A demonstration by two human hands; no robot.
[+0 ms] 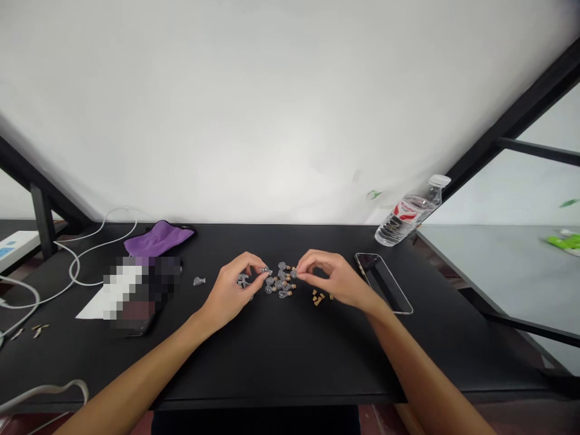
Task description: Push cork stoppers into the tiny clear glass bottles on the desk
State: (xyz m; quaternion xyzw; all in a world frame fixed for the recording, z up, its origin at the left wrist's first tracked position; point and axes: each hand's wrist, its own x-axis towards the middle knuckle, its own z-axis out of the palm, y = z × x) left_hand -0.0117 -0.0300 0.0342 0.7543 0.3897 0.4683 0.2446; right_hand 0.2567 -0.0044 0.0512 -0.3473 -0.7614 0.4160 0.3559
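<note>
Several tiny clear glass bottles with cork stoppers (281, 285) lie in a heap at the middle of the black table (272, 356). My left hand (238, 287) pinches one small bottle at the heap's left edge. My right hand (333, 277) has its fingers pinched together at the heap's right edge, on a small bottle or cork; which one is too small to tell. A few loose corks (318, 296) lie just below my right hand. One single bottle (199, 281) lies apart to the left.
A phone (383, 281) lies face up right of my right hand. A water bottle (410, 213) leans at the back right. A purple cloth (156, 238), white cables (79, 257) and a blurred object (136, 290) sit at the left.
</note>
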